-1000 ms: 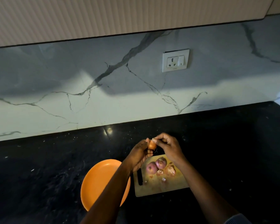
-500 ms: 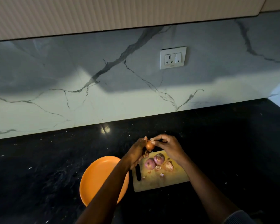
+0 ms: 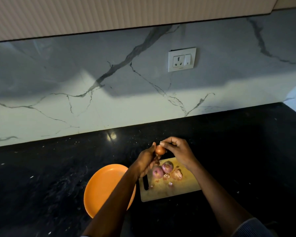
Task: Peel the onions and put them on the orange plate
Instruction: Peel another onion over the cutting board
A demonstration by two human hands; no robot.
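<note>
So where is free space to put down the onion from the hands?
The plate is bare left of the left arm. The board is free along its near edge; its far part is crowded with two onions, peels and a knife.

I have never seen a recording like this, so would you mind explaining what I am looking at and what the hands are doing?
There is no machine here: a camera worn on a person's head looks forward and down at their two bare hands over a dark counter. The left hand holds a small onion, and the right hand pinches at its top, seemingly peeling it. Below lies a wooden cutting board with two purple onions, some peel scraps and a dark object, perhaps a knife handle. The orange plate, left of the board, shows no onions.
</note>
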